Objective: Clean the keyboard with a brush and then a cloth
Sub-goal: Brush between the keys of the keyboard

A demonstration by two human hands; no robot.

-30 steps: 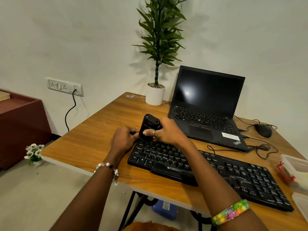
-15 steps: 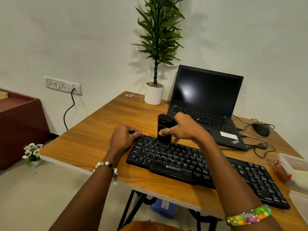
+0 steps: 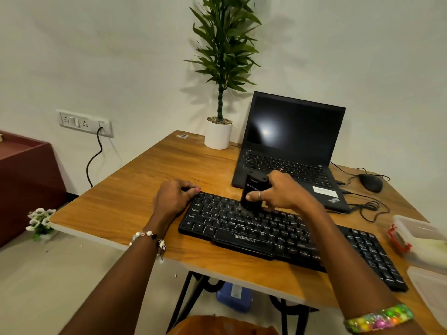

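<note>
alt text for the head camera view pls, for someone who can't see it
A person's right hand holds an upright black brush with its tip down on a black keyboard, while the left hand grips the keyboard's far left corner. Behind, on the wooden table, stand an open laptop and a potted plant.

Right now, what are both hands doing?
Left hand: grips the keyboard at its left end.
Right hand: holds the black brush on the keys.
</note>
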